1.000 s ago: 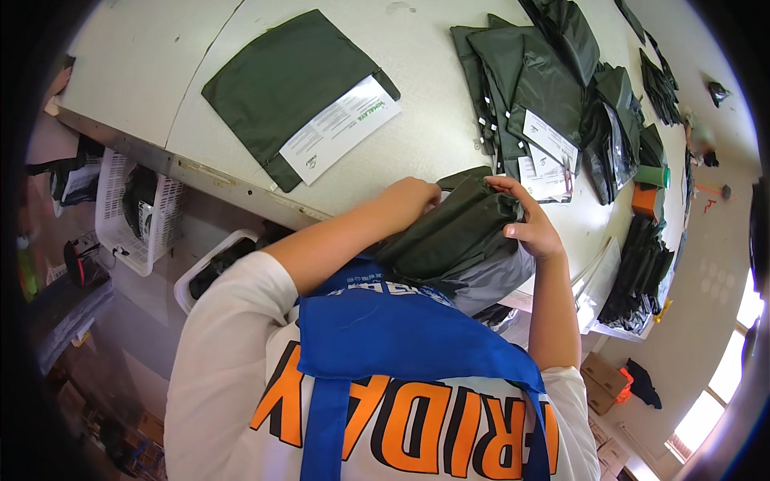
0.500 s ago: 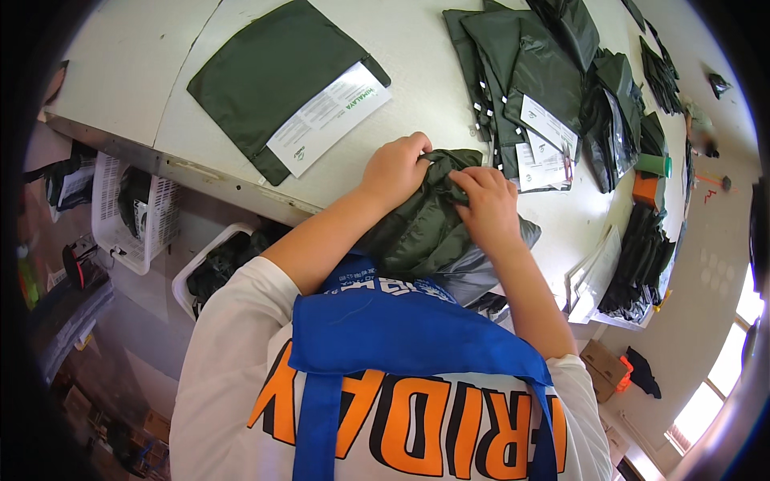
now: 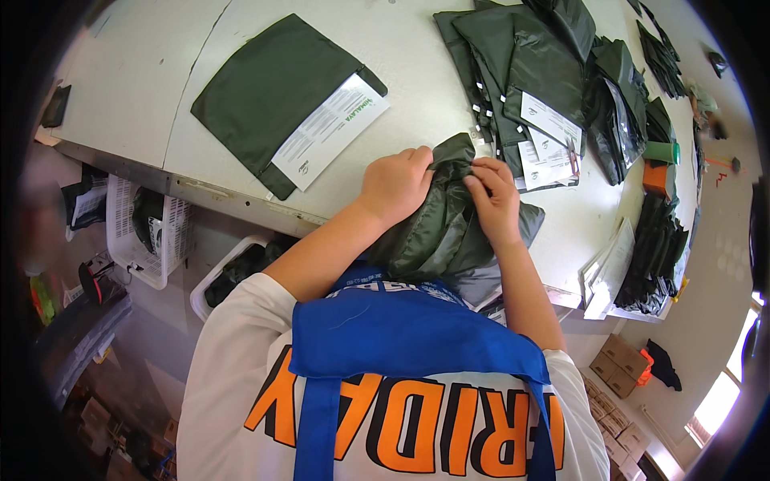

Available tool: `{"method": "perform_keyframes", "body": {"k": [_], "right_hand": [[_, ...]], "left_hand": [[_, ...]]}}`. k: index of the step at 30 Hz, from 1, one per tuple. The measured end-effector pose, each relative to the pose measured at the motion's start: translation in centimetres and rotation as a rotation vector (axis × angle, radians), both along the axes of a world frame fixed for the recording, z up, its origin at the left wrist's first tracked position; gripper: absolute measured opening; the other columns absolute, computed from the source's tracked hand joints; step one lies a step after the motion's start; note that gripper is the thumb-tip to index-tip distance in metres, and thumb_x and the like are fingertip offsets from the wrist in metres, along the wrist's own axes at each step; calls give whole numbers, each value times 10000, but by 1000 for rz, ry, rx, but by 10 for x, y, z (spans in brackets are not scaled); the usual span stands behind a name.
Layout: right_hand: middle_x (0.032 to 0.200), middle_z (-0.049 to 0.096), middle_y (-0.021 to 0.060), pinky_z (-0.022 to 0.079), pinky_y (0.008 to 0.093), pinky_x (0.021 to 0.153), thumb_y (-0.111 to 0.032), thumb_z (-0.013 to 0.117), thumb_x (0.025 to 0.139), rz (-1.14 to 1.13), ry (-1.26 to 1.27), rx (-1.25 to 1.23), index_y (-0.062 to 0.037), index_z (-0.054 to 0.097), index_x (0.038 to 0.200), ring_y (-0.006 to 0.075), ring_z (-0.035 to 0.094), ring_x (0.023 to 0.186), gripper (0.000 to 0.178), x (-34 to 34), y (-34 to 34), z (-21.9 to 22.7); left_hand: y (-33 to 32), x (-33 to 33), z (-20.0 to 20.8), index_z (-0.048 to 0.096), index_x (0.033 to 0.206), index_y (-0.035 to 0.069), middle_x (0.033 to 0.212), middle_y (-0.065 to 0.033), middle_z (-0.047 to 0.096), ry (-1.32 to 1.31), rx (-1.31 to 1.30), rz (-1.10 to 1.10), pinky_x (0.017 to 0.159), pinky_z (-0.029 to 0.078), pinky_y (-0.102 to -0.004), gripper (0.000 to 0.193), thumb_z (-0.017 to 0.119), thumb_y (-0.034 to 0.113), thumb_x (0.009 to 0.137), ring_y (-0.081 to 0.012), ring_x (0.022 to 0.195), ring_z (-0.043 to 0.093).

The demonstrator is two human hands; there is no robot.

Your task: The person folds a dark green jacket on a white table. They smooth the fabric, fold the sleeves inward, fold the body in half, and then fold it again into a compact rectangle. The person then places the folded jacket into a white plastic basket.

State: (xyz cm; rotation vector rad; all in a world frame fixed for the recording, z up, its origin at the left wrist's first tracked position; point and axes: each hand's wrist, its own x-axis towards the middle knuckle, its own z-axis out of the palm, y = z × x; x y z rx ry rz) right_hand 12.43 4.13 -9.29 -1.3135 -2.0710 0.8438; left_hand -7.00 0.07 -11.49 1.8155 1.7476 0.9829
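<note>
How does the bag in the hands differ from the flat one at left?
The held bag is bunched and creased, while the flat bag lies mostly smooth. The left hand and right hand grip the held bag; neither touches the flat bag. A white sheet shows along the flat bag's edge, none on the held bag. Both are dark green.

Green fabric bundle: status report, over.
Left hand, right hand: both gripping green fabric bundle. Bundle crumpled, far end between hands. No visible obstruction; flat green pouch lies apart, left.
</note>
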Motion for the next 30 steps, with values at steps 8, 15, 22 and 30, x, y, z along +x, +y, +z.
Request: {"method": "perform_keyframes", "body": {"k": [8, 15, 22, 30], "right_hand": [[1232, 510, 132, 412, 443, 923, -137, 747, 718, -121, -412, 172, -120, 434, 1290, 352, 548, 1081, 652, -29, 8, -27], [830, 677, 34, 422, 398, 761, -27, 657, 682, -209, -377, 59, -126, 520, 1039, 243, 647, 795, 395, -24, 20, -57], [1045, 632, 128, 412, 423, 938, -44, 687, 700, -66, -112, -27, -71, 544, 1135, 286, 586, 1030, 459, -18, 6, -18], [1395, 400, 129, 335, 513, 988, -198, 846, 480, 233, -414, 223, -278, 618, 1140, 390, 353, 1283, 702, -49, -75, 52]], "left_hand": [[6, 1, -2, 549, 816, 68, 710, -110, 611, 56, 92, -139, 544, 481, -417, 101, 626, 133, 826, -321, 620, 604], [-26, -25, -11, 547, 805, 56, 683, -136, 542, 119, -33, -103, 558, 476, -445, 96, 630, 98, 783, -359, 663, 590], [-52, -47, -33, 567, 1045, 8, 935, -111, 637, -584, -1063, 43, 651, 518, -315, 194, 513, 59, 866, -208, 757, 629], [-21, -30, -9, 608, 1015, 46, 896, -27, 631, -1100, -981, 1, 689, 542, -288, 146, 579, 146, 913, -142, 758, 644]]}}
